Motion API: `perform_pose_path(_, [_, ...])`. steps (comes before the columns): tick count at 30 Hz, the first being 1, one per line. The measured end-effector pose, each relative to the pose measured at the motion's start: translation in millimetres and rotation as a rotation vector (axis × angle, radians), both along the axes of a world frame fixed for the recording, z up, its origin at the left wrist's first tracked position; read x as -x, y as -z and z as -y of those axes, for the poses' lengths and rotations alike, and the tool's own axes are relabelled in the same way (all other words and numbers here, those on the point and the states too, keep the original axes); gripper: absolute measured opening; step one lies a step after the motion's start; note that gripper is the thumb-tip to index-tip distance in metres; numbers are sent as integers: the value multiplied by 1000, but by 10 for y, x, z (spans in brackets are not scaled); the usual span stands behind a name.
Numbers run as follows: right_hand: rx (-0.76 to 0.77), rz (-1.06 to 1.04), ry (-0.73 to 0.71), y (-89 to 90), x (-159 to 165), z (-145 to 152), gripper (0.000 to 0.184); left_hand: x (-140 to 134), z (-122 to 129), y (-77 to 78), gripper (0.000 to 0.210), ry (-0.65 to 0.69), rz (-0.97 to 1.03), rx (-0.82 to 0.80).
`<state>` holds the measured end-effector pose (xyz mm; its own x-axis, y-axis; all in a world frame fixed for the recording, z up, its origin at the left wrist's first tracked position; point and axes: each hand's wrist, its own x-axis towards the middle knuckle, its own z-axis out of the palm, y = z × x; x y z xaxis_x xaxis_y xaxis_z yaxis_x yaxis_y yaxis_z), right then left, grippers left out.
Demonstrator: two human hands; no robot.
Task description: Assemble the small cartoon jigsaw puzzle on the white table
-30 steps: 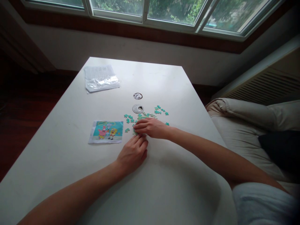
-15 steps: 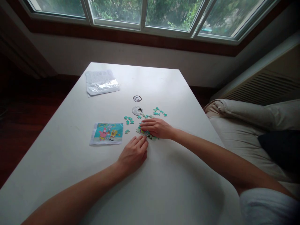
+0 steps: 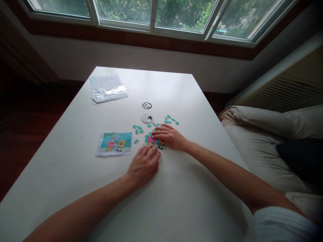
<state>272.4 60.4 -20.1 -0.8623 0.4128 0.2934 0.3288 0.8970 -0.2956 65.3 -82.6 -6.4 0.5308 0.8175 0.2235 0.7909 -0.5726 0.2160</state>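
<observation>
At the middle of a white table (image 3: 63,158), a patterned jigsaw section (image 3: 150,139) lies flat, partly covered by the hands. Pink figure visible at its left, green around it, dark and yellow bits along the near side. Pieces look joined at least in part; the seams are too small to make out.

Right hand (image 3: 172,137): comes in from the right, palm down over the right part of the section. Fingers stretched out and slightly apart, tips on or just above the pieces. Thumb hidden; cannot tell whether a piece is pinched underneath.

Left hand (image 3: 144,163): comes in from the near left, back of hand up, resting on the tabletop. Fingers bent and close together, tips at the near edge of the section. Undersides hidden; cannot tell whether they have hold of anything.

Loose green pieces: one small group (image 3: 138,129) left of the section, another (image 3: 171,119) to the far right, a single piece (image 3: 136,141) just beside the section on its left. More pieces along the far side, near the right fingertips.

Left of the hands, a printed sheet (image 3: 114,144) lies flat: pink, grey-green and yellow cartoon figures on a blue-green ground. Far left, a clear plastic bag (image 3: 109,90) with white paper. Two round table fittings (image 3: 146,106) beyond the section, one behind the other.

Right of the table, a pale sofa (image 3: 254,151) with a dark cushion (image 3: 302,159). Window (image 3: 123,11) at the far side, foliage outside.
</observation>
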Motion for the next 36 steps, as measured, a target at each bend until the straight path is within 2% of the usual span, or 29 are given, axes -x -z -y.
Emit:
perform_pose_path(3, [-16,38,-28,1,78,-4,39,3,-1,22,30,15,1,9])
perform_pose_path(5, [-49,12,4,4,99,-5,39,7,-1,38,32,14,0,12])
perform_pose_path(12, [-111,-224,330,35,-185,-93,26,17,6,19,34,-42,-26,19])
perform_pose_path(16, [-157,-155,392,22,-405,-106,23,18,4,3,33,-61,-38,21])
perform_pose_path(24, [-23,-194,601,0,-708,-49,24,47,-23,16,32,-91,-19,26])
perform_pose_path(31, [80,-91,614,-19,-888,-52,17,43,-9,42,42,-85,-7,16])
perform_pose_path(36, [73,-21,563,-61,-888,-33,12,40,5,88,41,-55,-16,25])
